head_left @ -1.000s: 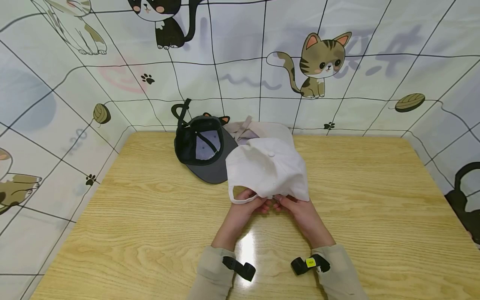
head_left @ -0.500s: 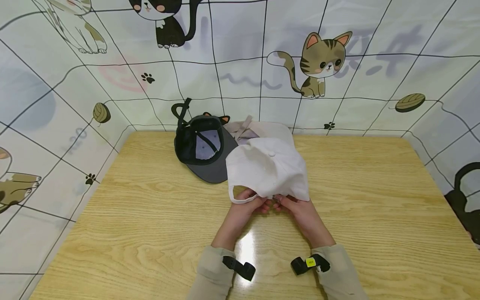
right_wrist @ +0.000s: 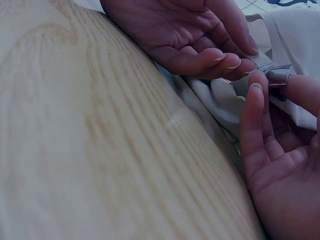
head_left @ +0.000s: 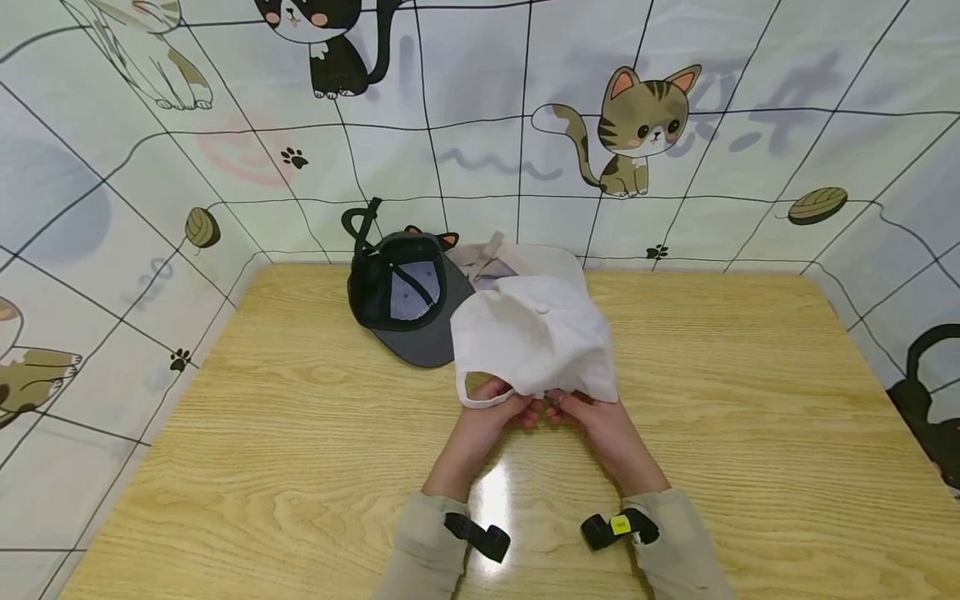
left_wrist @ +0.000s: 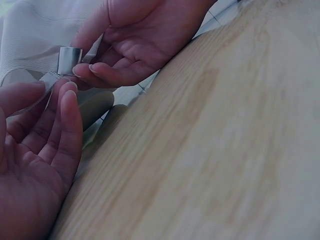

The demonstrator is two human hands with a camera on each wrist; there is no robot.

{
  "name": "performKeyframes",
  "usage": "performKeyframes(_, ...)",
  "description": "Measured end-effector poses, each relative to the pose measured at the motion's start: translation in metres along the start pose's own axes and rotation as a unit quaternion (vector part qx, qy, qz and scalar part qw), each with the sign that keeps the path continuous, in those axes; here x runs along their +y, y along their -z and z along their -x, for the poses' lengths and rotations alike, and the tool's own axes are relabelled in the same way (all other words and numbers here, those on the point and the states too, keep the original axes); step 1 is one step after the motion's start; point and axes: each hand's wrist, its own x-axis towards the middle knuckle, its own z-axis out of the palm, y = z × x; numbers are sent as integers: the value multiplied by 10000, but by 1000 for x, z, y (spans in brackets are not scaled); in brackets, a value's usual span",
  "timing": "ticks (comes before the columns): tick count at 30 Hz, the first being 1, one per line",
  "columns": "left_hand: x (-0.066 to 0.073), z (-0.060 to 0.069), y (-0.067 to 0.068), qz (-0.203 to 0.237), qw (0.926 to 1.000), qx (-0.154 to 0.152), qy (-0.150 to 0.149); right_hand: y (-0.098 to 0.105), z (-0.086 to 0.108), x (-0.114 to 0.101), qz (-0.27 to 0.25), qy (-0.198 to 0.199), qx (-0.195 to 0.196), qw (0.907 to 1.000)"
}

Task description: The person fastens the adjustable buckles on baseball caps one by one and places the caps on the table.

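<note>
A white baseball cap [head_left: 532,333] sits crown up, its back opening turned toward the person. At that opening my left hand [head_left: 486,425] pinches the white adjusting strap [left_wrist: 49,82] between thumb and fingers. Opposite it, my right hand [head_left: 609,433] holds the cap's silver metal buckle [right_wrist: 279,75] between thumb and fingers. Strap and buckle meet between the fingertips of both hands; whether the strap runs through the buckle I cannot tell. From the head view, the cap's lower edge hides part of the fingers.
Left of the white cap lies a dark grey cap [head_left: 423,346] with cat ears and a tail, its inside facing up. Behind the white cap is a pale beige-pink cap [head_left: 551,258]. All rest on a wooden table [head_left: 300,467] before a cat-print cloth backdrop [head_left: 480,158].
</note>
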Motion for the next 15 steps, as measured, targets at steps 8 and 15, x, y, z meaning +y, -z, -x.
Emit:
performKeyframes(8,1,-1,0,-49,10000,-1,67,1,0,0,-23,-5,-26,10000)
performKeyframes(15,0,-1,0,9,10000,28,48,1,0,0,-110,-17,-49,9999)
